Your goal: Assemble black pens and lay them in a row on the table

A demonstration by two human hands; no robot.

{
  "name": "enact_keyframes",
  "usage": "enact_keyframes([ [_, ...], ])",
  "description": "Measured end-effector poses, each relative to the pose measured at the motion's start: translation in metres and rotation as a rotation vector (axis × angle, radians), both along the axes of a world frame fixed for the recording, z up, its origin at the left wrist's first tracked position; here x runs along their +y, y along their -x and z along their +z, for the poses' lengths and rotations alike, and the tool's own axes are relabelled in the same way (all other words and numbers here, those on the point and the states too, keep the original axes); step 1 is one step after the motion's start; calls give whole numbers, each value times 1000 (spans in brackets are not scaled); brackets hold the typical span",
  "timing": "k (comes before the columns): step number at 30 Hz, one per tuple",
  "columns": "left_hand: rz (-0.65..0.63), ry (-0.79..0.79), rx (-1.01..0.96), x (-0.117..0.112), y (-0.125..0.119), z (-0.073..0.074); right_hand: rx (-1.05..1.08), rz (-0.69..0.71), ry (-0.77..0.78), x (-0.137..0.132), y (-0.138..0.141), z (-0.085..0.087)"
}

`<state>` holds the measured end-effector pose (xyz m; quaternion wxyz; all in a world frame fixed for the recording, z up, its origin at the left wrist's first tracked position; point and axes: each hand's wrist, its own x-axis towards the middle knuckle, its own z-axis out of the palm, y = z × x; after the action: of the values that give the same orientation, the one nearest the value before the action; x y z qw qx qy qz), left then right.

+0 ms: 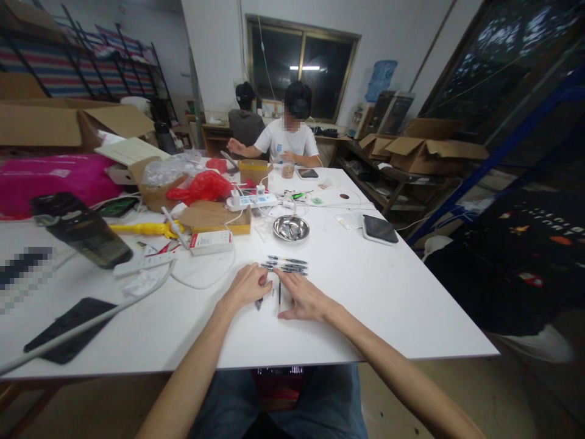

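Observation:
My left hand [247, 285] is closed over the table, its fingers curled round a dark pen barrel [259, 303] whose end sticks out below them. My right hand [304, 297] lies low with thumb and index finger spread apart. Between them a thin black pen refill [280, 296] lies on the white table. A tiny part that looks like a spring [273, 292] sits between the two hands. Just beyond my fingertips several black pens [290, 263] lie side by side. Further back stands a shiny metal bowl [291, 228] with small parts in it, too small to name.
A phone-like device [380, 230] lies to the right. At left are a dark bottle [82, 228], a power strip [144, 263] with cables, a small white box [211, 242] and a cardboard tray [217, 217]. A person in a white shirt [287, 143] sits across the table.

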<state>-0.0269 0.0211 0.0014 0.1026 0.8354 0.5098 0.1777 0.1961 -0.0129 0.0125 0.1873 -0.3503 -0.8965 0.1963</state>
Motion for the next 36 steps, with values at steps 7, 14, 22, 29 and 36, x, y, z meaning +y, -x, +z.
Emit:
enact_keyframes([
  [7, -40, 30, -57, 0, 2, 4, 412, -259, -156, 40, 7, 9],
  [14, -76, 68, -300, 0, -2, 5, 472, -389, -271, 46, 18, -15],
  [22, -160, 97, -427, 0, -9, -1, 486, -431, -253, 43, 10, -22],
  [29, -214, 102, -490, 0, -10, -5, 509, -428, -262, 44, 10, -22],
  [36, -202, 94, -449, -2, -13, -3, 520, -443, -245, 42, 10, -20],
])
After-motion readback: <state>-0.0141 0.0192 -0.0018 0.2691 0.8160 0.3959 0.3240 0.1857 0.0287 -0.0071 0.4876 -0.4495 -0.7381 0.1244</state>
